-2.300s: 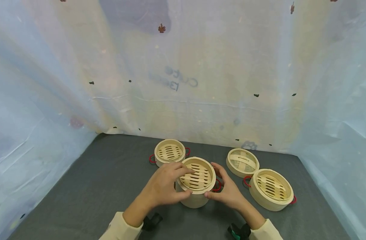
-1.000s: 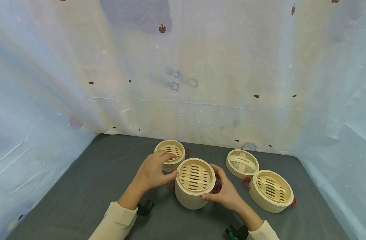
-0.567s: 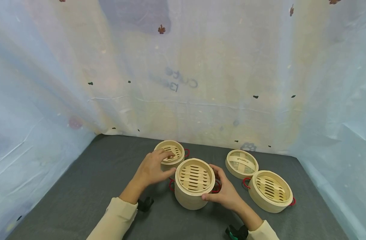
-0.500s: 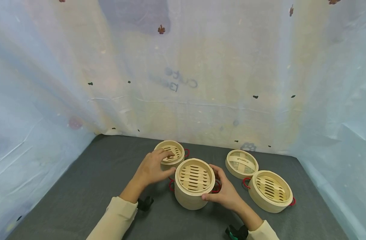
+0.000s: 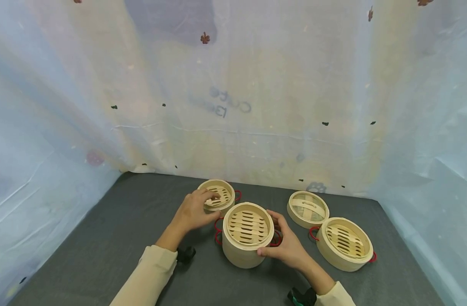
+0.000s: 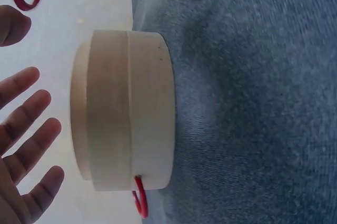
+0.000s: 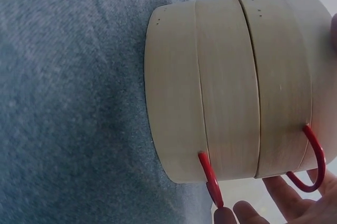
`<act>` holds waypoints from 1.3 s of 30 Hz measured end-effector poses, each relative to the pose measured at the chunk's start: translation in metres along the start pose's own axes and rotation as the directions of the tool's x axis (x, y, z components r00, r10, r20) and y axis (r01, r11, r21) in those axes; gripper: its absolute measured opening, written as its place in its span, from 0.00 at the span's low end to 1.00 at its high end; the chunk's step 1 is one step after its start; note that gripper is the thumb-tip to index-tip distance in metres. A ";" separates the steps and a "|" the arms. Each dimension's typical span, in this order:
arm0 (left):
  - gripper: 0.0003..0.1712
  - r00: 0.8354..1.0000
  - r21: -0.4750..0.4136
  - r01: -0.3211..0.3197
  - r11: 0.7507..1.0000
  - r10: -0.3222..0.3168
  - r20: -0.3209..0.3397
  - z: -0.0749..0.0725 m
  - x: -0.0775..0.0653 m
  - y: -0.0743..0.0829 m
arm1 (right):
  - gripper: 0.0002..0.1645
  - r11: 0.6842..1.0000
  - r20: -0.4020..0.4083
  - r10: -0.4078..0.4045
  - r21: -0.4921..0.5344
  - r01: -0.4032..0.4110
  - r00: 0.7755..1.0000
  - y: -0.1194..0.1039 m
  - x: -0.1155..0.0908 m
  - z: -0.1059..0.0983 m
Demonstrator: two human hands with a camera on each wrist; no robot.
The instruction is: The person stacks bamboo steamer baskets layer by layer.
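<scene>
Right grip (image 5: 287, 244): fingers curled round the side of the stack (image 5: 247, 233), two tiers seated mid-tabletop (image 5: 114, 238). Left hand (image 5: 195, 210) has left the stack since 2.3 s ago; fingers now spread over the small steamer (image 5: 222, 193) just behind, not clearly gripping. Likely the next tier. Stack upright, axis vertical, slats running left-right, red loops at the sides.

left palm (image 6: 13, 145) cut off by edge, right fingertips (image 7: 274, 208) perhaps cropped
</scene>
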State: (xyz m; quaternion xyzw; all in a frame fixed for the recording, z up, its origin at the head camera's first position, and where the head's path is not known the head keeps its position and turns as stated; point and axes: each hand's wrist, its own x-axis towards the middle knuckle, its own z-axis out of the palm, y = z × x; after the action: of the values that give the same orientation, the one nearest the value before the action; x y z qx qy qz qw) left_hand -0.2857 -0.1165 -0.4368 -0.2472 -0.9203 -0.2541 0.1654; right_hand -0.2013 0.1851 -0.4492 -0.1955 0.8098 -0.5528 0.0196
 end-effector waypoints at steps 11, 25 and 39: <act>0.22 1.000 -0.010 0.000 1.000 0.000 0.003 0.013 0.006 -0.014 | 0.60 1.000 -0.001 0.008 0.007 -0.008 1.000 -0.003 0.001 -0.001; 0.20 0.998 0.058 -0.021 0.998 0.018 0.052 0.023 0.013 -0.020 | 0.60 1.000 -0.006 -0.009 -0.009 0.009 1.000 0.000 0.002 0.000; 0.15 0.995 0.114 -0.029 0.993 0.017 0.101 0.028 0.013 -0.019 | 0.61 1.000 -0.014 -0.003 -0.022 0.002 1.000 0.001 0.001 0.000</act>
State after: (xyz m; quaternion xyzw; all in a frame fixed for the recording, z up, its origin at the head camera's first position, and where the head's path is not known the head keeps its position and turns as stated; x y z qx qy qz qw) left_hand -0.3115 -0.1105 -0.4618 -0.2601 -0.9376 -0.1860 0.1362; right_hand -0.2021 0.1854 -0.4501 -0.1930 0.8158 -0.5451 0.0113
